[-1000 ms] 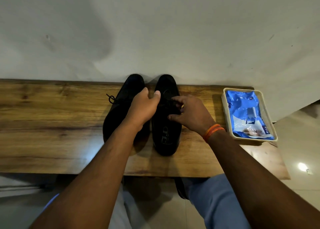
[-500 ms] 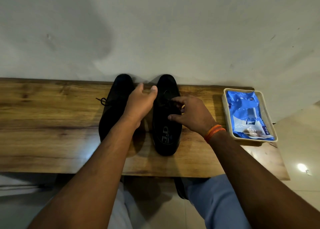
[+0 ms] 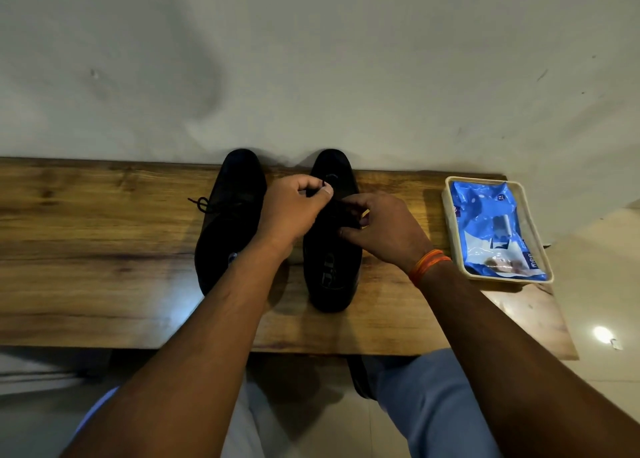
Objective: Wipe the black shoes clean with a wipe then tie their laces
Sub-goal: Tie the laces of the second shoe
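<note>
- The worktop [image 3: 104, 267] is a long plank of brown wood with dark grain streaks and a faint sheen, its far edge set against a plain, off-white wall [image 3: 311, 59] with a few scuffs.
- Pale glossy floor tiles [image 3: 595, 284] show past the worktop's right end, with a bright spot of reflected light on them.
- Two black shoes stand side by side near the worktop's far edge, long axes running away from the person, rounded toes pointing at the wall and heels toward the viewer.
- The left shoe [image 3: 225, 235] is matte and dark; a thin black lace [image 3: 204, 204] sticks out from its left side.
- The right shoe [image 3: 330, 274] shows pale lettering on its insole.
- The left hand [image 3: 294, 211] has its fingers curled, pinching a lace end over the right shoe's front.
- The right hand [image 3: 384, 229] pinches the lace at the same shoe's middle; orange thread bands [image 3: 429, 265] ring its wrist.
- At the right end, well apart from the shoes, a cream rectangular plastic tray [image 3: 450, 229] holds a crinkled blue wipes pack [image 3: 491, 229].
</note>
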